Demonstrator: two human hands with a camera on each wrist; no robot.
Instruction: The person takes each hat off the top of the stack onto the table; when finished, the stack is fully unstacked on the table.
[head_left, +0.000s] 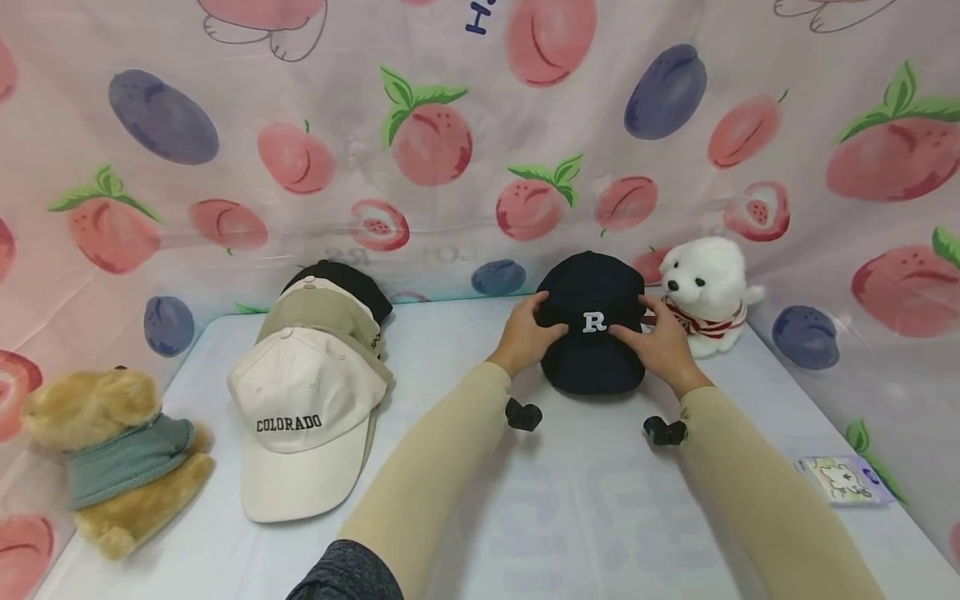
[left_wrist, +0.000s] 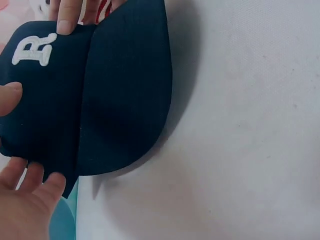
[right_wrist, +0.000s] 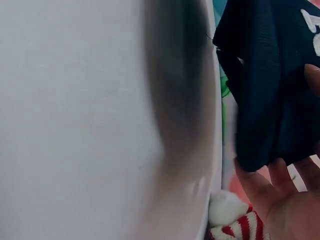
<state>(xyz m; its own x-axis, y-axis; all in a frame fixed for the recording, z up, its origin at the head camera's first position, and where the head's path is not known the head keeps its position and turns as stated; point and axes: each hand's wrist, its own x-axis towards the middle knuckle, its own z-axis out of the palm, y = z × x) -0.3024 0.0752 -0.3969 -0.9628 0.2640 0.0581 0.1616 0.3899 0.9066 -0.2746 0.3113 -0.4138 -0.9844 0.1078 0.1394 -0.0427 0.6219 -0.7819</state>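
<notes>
A dark navy baseball cap (head_left: 592,287) with a white letter R on its front is held between both hands at the back of the table, brim toward me. My left hand (head_left: 528,335) grips its left side, thumb on the front panel and fingers curled at the edge. On the opposite side my right hand (head_left: 663,343) grips it the same way, thumb close to the R. The left wrist view shows the cap's brim (left_wrist: 125,95) over the white table. In the right wrist view, my right fingers (right_wrist: 255,185) support the cap's lower edge.
Several overlapping caps form a row at left, a cream COLORADO cap (head_left: 300,392) in front. A brown plush toy (head_left: 127,458) lies at far left. Close beside my right hand sits a white plush dog (head_left: 705,275). A small purple packet (head_left: 843,481) lies at the right edge.
</notes>
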